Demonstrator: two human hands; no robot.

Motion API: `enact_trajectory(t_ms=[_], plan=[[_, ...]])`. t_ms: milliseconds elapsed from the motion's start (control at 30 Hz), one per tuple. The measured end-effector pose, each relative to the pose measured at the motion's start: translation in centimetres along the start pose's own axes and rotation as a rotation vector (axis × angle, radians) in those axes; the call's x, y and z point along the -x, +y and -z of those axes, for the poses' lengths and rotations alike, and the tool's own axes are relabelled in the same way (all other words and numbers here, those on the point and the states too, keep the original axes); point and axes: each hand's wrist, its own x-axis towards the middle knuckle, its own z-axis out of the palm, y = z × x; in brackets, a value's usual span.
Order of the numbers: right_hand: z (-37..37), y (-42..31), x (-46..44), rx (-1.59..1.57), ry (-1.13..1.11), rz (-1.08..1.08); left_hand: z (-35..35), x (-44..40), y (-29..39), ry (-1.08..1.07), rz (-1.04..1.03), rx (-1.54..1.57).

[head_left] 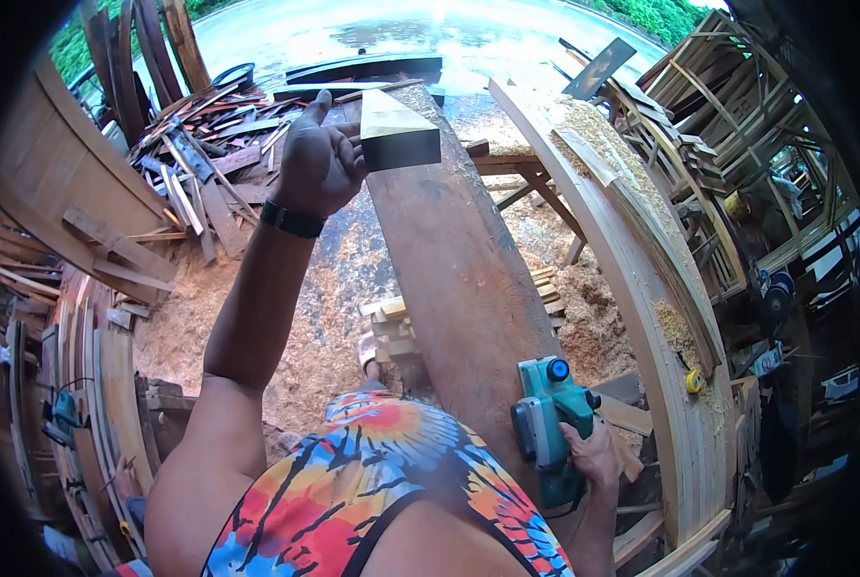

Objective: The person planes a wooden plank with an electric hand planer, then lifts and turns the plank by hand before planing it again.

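Observation:
My left hand [319,159] is stretched out toward the far end of a long, wide brown plank [444,250]. Its thumb points up, away from the loosely bent fingers. The fingertips meet the left side of a wooden block [399,135], which has a pale slanted top and a dark front face. Whether they grip it or only touch it is hard to see. Closer to my body, my right hand [593,454] is wrapped round the handle of a teal electric planer [545,423]. The planer is at the plank's near right edge.
On the right runs a long pale board [641,298] bearing shavings and a yellow tape measure [694,382]. Scrap wood [199,159] is heaped at the far left. Short offcuts [388,327] lie beneath the plank. Another person's hand [125,478] shows at lower left.

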Motion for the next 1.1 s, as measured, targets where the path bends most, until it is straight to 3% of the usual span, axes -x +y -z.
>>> enact_trajectory(t_ms=[267, 333, 400, 467, 500, 600, 667, 733, 833, 867, 967, 1000, 1100], plan=[[0.0, -0.2, 0.2, -0.017, -0.005, -0.024, 0.8, -0.2, -0.5, -0.029, 0.006, 0.016], [0.1, -0.4, 0.2, -0.023, -0.016, -0.050, 4.1, -1.4, -2.3, 0.008, 0.012, -0.117], [0.1, 0.0, 0.3, 0.031, 0.017, -0.020, 10.5, -2.7, -6.5, -0.224, -0.377, -0.676], [-0.2, -0.9, 0.5, -0.008, 0.004, -0.111, 15.6, -3.5, -10.9, -0.273, -0.203, -0.726], [-0.4, -0.7, 0.6, -0.037, 0.003, -0.130, 15.3, -2.9, -13.6, -0.002, 0.306, -0.303], [-0.7, -0.5, 1.1, -0.100, -0.014, -0.190, 15.2, 0.2, -21.3, 0.301, 0.066, -0.852], [-0.8, -1.2, 1.3, -0.129, -0.029, -0.232, 14.9, 1.6, -25.2, 0.410, 0.046, -0.895], [-1.2, 0.1, 1.2, -0.229, -0.060, -0.241, 13.2, 3.0, -26.1, 0.372, 0.186, -0.619], [-1.3, 2.0, 1.4, -0.365, -0.153, -0.243, 19.8, 1.3, -31.5, 0.191, 0.434, -0.208], [-1.3, 2.2, 1.6, -0.451, -0.181, -0.235, 20.7, 1.1, -32.2, 0.136, 0.377, -0.289], [-1.4, 2.1, 2.0, -0.658, -0.240, -0.219, 19.7, 2.3, -32.0, 0.276, 0.127, -0.863], [-1.5, 2.0, 2.3, -0.720, -0.255, -0.223, 16.6, 3.6, -29.2, 0.325, 0.064, -1.012], [-2.4, 2.3, 2.8, -0.676, -0.212, -0.204, 14.9, 2.8, -30.5, 0.517, 0.000, -1.171]])
